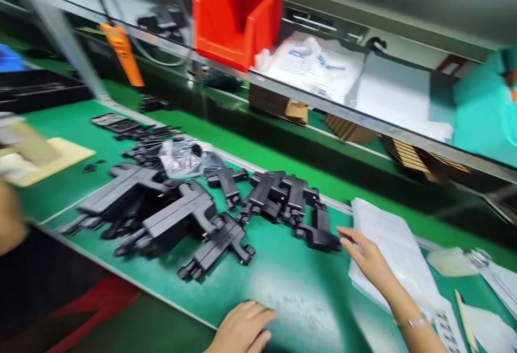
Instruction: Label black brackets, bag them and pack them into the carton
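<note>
My left hand rests on the green table mat at its near edge, fingers loosely curled, holding nothing. My right hand reaches forward with fingers spread, its tips touching a black plastic part and the edge of a white paper stack. A pile of black plastic parts lies to the left, with more black parts in the middle.
A red bin and white bags sit on the shelf above. An orange tool hangs at the left. A clear plastic bag lies among the parts. Another person's arm is at the far left. Papers lie at right.
</note>
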